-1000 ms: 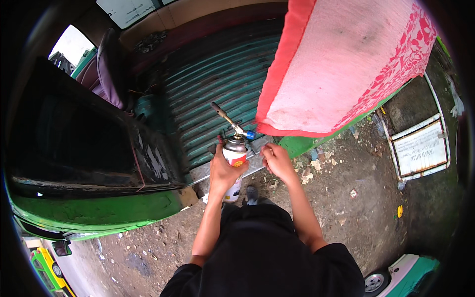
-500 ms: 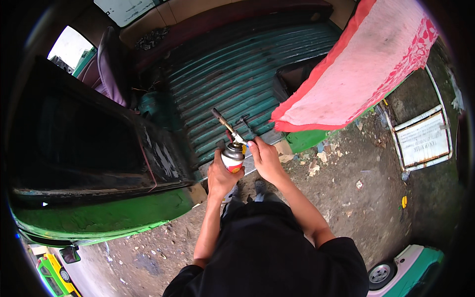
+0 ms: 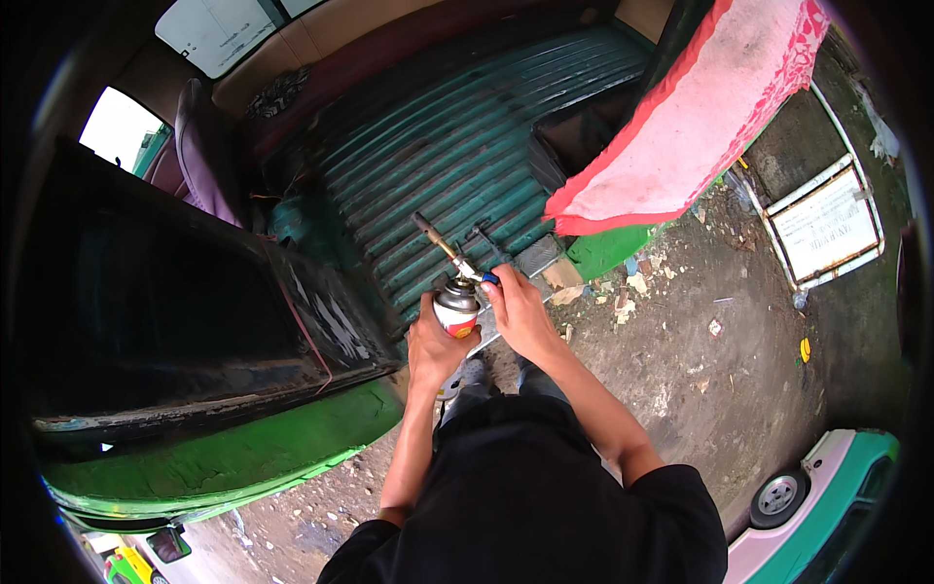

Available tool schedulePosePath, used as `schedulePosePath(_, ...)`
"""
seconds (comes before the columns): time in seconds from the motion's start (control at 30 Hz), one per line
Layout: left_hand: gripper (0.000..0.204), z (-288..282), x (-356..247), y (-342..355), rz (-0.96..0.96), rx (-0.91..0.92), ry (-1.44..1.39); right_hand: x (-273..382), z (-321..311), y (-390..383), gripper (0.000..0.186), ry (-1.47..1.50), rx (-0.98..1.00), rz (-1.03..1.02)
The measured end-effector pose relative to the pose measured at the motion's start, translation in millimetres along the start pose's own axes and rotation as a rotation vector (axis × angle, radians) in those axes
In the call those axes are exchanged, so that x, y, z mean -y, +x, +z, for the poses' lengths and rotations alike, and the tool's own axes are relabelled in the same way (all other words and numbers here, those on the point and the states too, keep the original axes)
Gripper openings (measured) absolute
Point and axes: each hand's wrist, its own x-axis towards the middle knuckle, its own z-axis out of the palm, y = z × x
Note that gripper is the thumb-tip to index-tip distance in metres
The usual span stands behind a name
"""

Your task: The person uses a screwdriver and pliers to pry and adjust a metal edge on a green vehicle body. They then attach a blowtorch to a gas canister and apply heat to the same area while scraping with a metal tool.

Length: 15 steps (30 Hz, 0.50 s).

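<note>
Presently, catalogued from left to right.

Item: open vehicle door (image 3: 195, 321), dark inner panel above, green outer skin below, swung out at the person's left.

Item: ribbed green floor (image 3: 457, 165) of the vehicle interior, a purple-covered seat (image 3: 199, 156) at its far left.

Item: left hand (image 3: 433, 346), fingers wrapped tight round the lower body of a gas canister (image 3: 457, 310), silver with a red and yellow band, held upright just over the vehicle's sill.

Item: torch head (image 3: 448, 253), a brass nozzle tube angled up and to the left from the canister top, pointing over the ribbed floor; no flame could be made out.

Item: right hand (image 3: 516, 316), fingers closed narrowly at a small blue knob (image 3: 489, 278) where the torch head met the canister.

Item: red and pink cloth (image 3: 700, 127), draped over a raised panel at the right, well apart from the nozzle.

Item: dirt ground (image 3: 700, 389) with scattered rubble, a framed white panel (image 3: 827, 229) lying on it further right.

Handling note, as a judgement: the canister was best kept upright and steady in the left hand while the right hand worked the knob in small turns, nozzle kept facing away from the cloth and both hands.
</note>
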Motion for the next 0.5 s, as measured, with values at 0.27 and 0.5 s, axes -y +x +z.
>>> schedulePosePath(0.27,0.063,-6,15,-8,0.038,0.029,-0.015,5,13,-18,0.013,-0.029,-0.056,0.032)
schedulePosePath(0.5,0.064,-3,23,-20,0.065,0.041,-0.020,0,23,-35,0.023,-0.011,-0.057,0.172)
